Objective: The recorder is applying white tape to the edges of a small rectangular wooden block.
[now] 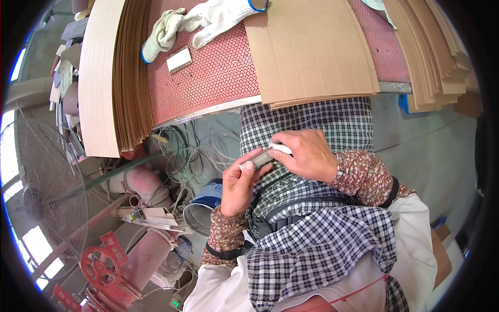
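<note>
Over my lap, my left hand (pixel 238 186) grips a small flat greyish block (pixel 258 159) with a pale end, thumb on top and fingers beneath. My right hand (pixel 312 154) pinches a small white piece (pixel 281 148) at the block's far right end; whether it is paper, cloth or part of the block I cannot tell. Beyond my knees, a similar small white-topped block (pixel 179 60) lies on the red perforated table mat (pixel 218 73). Behind it lie white knitted gloves (pixel 221 21) with blue cuffs, one bunched up.
Brown grooved boards (pixel 314 52) lie stacked at the table's middle, overhanging its front edge. More stacked boards stand left (pixel 99 78) and right (pixel 434 57). To my left are a large fan (pixel 44 203), a metal bucket (pixel 200 216), coiled cables (pixel 184 151) and a red handwheel (pixel 100 267).
</note>
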Motion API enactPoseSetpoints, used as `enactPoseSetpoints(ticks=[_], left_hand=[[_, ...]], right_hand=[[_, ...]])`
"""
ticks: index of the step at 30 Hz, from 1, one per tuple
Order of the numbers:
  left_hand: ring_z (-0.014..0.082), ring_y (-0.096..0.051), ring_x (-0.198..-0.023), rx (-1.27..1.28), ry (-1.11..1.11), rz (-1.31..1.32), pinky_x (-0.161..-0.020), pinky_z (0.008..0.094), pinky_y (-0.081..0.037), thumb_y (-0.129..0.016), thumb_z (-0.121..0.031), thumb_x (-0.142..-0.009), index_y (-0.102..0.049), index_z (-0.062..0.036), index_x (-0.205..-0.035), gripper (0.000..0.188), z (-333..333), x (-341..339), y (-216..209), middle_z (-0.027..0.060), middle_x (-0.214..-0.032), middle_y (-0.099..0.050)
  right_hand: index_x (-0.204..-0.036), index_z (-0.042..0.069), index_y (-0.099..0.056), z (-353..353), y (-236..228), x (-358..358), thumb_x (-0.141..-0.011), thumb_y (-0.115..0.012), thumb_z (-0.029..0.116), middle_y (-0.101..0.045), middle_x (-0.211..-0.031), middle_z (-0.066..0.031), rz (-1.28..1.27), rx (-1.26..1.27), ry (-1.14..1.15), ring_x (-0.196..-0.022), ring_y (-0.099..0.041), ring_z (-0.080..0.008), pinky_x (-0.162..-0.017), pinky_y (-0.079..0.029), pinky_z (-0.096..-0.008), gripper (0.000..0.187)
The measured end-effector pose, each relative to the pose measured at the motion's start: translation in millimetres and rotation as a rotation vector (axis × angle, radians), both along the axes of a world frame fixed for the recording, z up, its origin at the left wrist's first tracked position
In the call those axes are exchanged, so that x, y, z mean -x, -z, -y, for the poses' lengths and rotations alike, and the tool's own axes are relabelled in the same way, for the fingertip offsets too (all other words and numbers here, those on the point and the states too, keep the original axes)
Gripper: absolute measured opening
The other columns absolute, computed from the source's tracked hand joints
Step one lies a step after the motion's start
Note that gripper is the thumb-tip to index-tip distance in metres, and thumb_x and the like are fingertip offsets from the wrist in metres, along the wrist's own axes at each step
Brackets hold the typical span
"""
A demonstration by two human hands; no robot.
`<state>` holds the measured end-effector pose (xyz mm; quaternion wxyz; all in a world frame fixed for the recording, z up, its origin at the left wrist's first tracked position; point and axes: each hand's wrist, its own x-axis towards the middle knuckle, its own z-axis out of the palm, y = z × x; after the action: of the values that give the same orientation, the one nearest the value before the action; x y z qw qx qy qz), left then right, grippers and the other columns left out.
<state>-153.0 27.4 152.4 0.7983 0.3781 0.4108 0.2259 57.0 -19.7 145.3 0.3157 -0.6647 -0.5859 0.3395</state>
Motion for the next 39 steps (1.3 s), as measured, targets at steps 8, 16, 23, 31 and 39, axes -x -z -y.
enactPoseSetpoints(ticks=[8,16,23,31,39], left_hand=[[0.0221,-0.070,-0.098,-0.104,-0.037,-0.161,-0.088,0.0363,-0.060,-0.065,-0.009,-0.099,-0.066,0.0068,-0.119,0.026,0,4,9,0.0159,-0.114,-0.071],[0.0198,-0.071,-0.093,-0.164,-0.074,-0.185,-0.084,0.0353,-0.061,-0.067,-0.013,-0.099,-0.068,0.0045,-0.109,0.021,-1,1,9,0.0137,-0.106,-0.072],[0.0147,-0.066,-0.089,-0.266,-0.035,-0.131,-0.083,0.0291,-0.054,-0.066,-0.009,-0.099,-0.066,0.0037,-0.105,0.015,-4,5,8,0.0102,-0.102,-0.071],[0.0136,-0.065,-0.091,-0.248,-0.003,-0.061,-0.084,0.0284,-0.053,-0.068,-0.011,-0.098,-0.067,0.0032,-0.105,0.015,-5,11,25,0.0089,-0.103,-0.071],[0.0182,-0.069,-0.096,-0.152,0.034,-0.043,-0.090,0.0331,-0.057,-0.062,-0.015,-0.103,-0.066,0.0051,-0.113,0.023,-8,12,17,0.0116,-0.105,-0.072]], right_hand=[[-0.098,0.008,-0.072,4,-1,4,-0.091,-0.068,0.031,-0.072,-0.082,-0.0106,-0.040,-0.020,0.015,-0.072,-0.069,-0.0316,-0.061,-0.050,-0.0452,0.024],[-0.097,0.010,-0.077,3,-7,-2,-0.088,-0.072,0.022,-0.069,-0.091,-0.0063,-0.084,-0.026,-0.037,-0.071,-0.068,-0.0271,-0.062,-0.052,-0.0385,0.016],[-0.086,0.006,-0.074,1,-7,0,-0.084,-0.072,0.012,-0.067,-0.092,-0.0029,-0.203,-0.097,-0.076,-0.068,-0.067,-0.0240,-0.059,-0.050,-0.0360,0.007],[-0.082,0.005,-0.072,2,-8,-1,-0.084,-0.069,0.014,-0.066,-0.092,-0.0030,-0.195,-0.127,-0.111,-0.071,-0.068,-0.0259,-0.061,-0.051,-0.0402,0.010],[-0.095,0.007,-0.075,5,-11,-12,-0.091,-0.068,0.018,-0.065,-0.097,-0.0048,-0.133,-0.056,-0.155,-0.075,-0.067,-0.0258,-0.066,-0.052,-0.0387,0.013]])
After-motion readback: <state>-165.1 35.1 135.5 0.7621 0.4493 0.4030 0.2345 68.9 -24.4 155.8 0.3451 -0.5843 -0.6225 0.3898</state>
